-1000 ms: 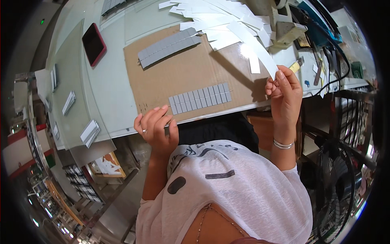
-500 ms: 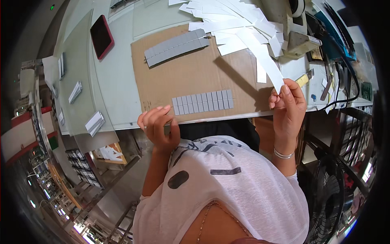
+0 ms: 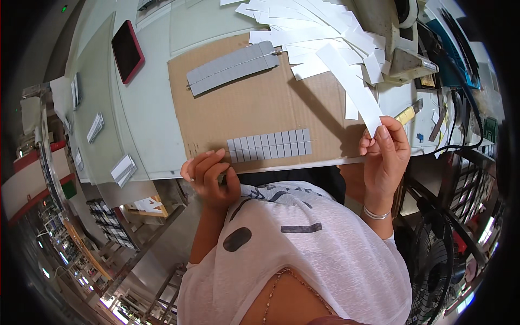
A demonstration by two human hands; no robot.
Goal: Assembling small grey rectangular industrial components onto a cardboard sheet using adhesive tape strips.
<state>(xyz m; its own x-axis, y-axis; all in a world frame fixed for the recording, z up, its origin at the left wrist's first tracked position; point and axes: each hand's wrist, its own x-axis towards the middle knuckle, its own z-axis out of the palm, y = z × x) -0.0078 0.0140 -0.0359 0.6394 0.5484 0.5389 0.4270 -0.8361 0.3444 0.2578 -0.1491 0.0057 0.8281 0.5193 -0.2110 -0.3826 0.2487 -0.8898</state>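
Observation:
My right hand (image 3: 385, 154) pinches the near end of a long white paper strip (image 3: 353, 89) between thumb and fingers. The strip's far end lies over a loose pile of similar white strips (image 3: 295, 38). My left hand (image 3: 210, 176) rests at the table's near edge, fingers loosely curved and apart, holding nothing. Just right of its fingertips, a row of small grey rectangular pieces (image 3: 270, 145) lies on a brown cardboard sheet (image 3: 244, 116). Farther back on the cardboard is a longer, slightly bowed row of grey pieces (image 3: 233, 69), with thin ends sticking out.
A phone with a red edge (image 3: 128, 51) lies at the back left. Glass sheets and small bundles of strips (image 3: 124, 170) are on the left. To the right are a yellow cutter knife (image 3: 407, 112), a grey machine (image 3: 409, 66) and a black cable (image 3: 470, 145). A fan (image 3: 436, 260) stands at lower right.
The whole view has shifted slightly. My right hand, still pinching the strip, has come a touch nearer; my left hand is nearly unmoved.

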